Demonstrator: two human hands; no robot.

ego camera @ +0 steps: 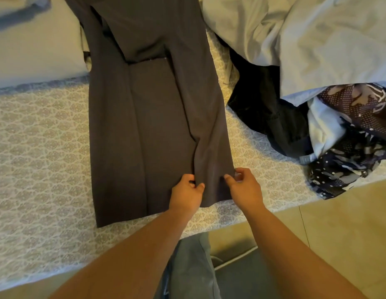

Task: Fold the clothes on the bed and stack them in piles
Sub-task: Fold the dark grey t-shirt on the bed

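A long dark brown garment (144,117) lies flat lengthwise on the patterned bedsheet (41,147), its hem toward me. My left hand (186,194) pinches the cloth near the hem's right side between thumb and fingers. My right hand (243,186) pinches the hem's right corner, just beside the left hand. A ridge of cloth rises between them. To the right a black garment (267,108) and a dark blue patterned garment (351,143) lie crumpled in a heap.
A pale blue duvet (306,39) is bunched at the back right, over the heap. A pale blue pillow (32,46) lies at the back left. The bed's near edge runs across below my hands, with tan floor (349,223) beyond it at the right.
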